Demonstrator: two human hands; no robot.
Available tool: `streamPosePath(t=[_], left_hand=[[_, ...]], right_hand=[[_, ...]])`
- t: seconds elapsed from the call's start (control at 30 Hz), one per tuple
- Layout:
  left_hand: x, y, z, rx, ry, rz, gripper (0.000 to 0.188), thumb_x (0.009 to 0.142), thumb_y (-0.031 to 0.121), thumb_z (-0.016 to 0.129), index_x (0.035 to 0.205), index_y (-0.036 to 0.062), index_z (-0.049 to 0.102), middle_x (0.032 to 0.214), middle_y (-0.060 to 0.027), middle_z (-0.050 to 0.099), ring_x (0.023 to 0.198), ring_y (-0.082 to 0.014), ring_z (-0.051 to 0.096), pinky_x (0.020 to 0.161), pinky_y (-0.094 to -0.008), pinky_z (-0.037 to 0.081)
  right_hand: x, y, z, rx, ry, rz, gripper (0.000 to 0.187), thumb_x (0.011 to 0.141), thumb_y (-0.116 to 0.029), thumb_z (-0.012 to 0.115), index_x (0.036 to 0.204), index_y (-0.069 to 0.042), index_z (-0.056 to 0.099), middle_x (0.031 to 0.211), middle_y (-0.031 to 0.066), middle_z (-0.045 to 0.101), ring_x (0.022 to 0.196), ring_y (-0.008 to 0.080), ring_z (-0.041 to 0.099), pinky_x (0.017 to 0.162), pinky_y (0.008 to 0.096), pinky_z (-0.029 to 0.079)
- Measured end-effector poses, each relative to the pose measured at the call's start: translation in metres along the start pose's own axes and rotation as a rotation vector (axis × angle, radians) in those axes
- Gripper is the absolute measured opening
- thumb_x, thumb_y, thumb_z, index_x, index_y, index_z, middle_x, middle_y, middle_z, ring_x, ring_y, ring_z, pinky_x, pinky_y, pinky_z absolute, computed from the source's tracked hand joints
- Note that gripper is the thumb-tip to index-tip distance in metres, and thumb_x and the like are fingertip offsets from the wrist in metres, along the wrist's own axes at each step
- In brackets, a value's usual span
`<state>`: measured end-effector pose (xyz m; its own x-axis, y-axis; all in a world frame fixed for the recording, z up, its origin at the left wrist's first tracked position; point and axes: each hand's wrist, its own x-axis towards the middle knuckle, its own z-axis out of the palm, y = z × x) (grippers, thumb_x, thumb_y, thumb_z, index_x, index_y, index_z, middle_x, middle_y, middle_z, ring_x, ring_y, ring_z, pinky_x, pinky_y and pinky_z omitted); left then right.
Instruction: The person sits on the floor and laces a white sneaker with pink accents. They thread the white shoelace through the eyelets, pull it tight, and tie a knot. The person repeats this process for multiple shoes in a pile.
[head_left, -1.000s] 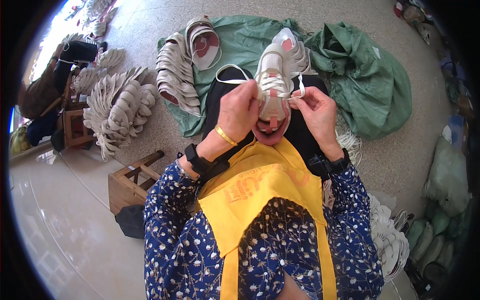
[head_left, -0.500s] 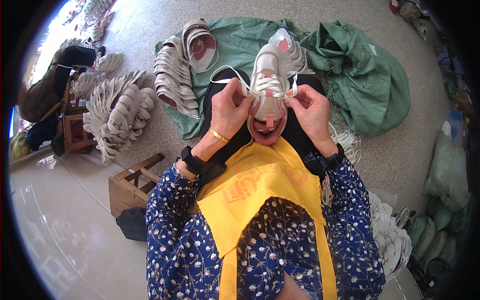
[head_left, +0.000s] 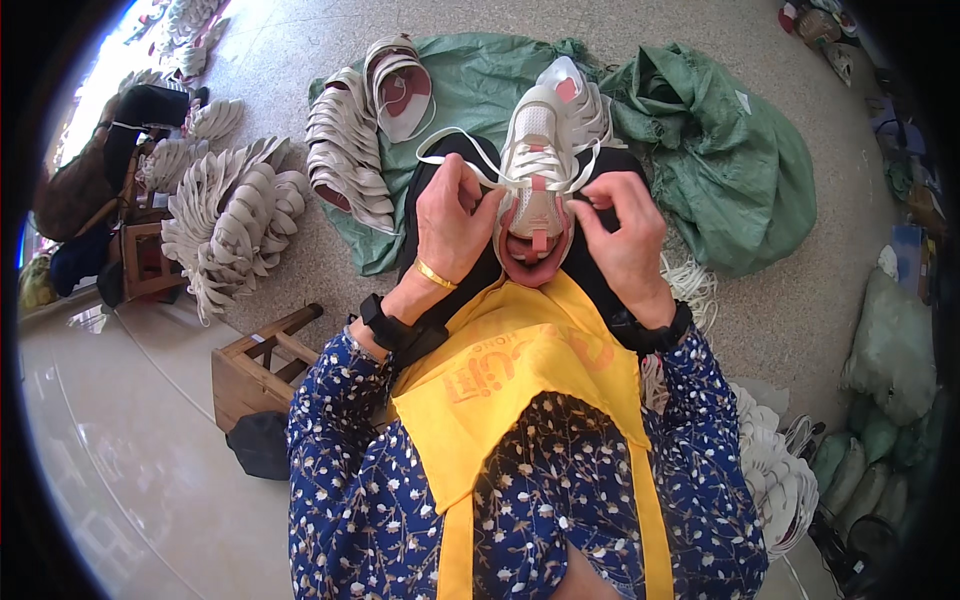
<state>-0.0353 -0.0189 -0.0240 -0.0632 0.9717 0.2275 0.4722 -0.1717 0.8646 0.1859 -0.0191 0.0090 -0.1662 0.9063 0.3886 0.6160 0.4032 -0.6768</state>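
Observation:
A white and pink lace-up shoe rests over my lap, toe pointing away and pink heel opening toward me. Its white shoelace crosses the tongue and loops out on both sides. My left hand is closed, thumb and forefinger pinching the lace at the shoe's left side. On the other side, my right hand has thumb and forefinger curled close together by the lace's right loop; the exact contact at the fingertips is hard to see. A yellow apron lies under the heel.
Rows of white shoe uppers lie on a green sack ahead. A bunched green sack sits at right. More uppers are heaped at left, near a wooden stool. Bundled white laces lie at right.
My right hand has shifted slightly, its fingers a little less tightly on the lace, and the right loop now stands taller. My left hand stays nearly in place.

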Motion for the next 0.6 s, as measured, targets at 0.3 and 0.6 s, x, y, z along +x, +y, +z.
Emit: streamPosePath(t=[0.3,0.6], left_hand=[[-0.006,0.008,-0.002,0.138,-0.109,0.238,0.027,0.08,0.008,0.075,0.097,0.0011,0.055,0.085,-0.0126,0.05,0.079,-0.03,0.054,0.07,-0.0386,0.049],[-0.005,0.009,0.008,0.333,-0.117,0.275,0.018,0.088,0.005,0.062,0.102,-0.0007,0.053,0.093,-0.0186,0.052,0.09,-0.0397,0.055,0.077,-0.0488,0.047]], right_hand=[[-0.003,0.004,0.01,0.019,-0.101,0.108,0.016,0.084,-0.001,0.069,0.1,-0.001,0.067,0.095,0.0157,0.069,0.086,0.0353,0.069,0.073,0.041,0.056],[-0.005,0.003,0.02,-0.085,-0.077,0.04,0.026,0.083,0.004,0.064,0.108,-0.002,0.065,0.097,0.017,0.069,0.089,0.0348,0.069,0.075,0.0423,0.056]])
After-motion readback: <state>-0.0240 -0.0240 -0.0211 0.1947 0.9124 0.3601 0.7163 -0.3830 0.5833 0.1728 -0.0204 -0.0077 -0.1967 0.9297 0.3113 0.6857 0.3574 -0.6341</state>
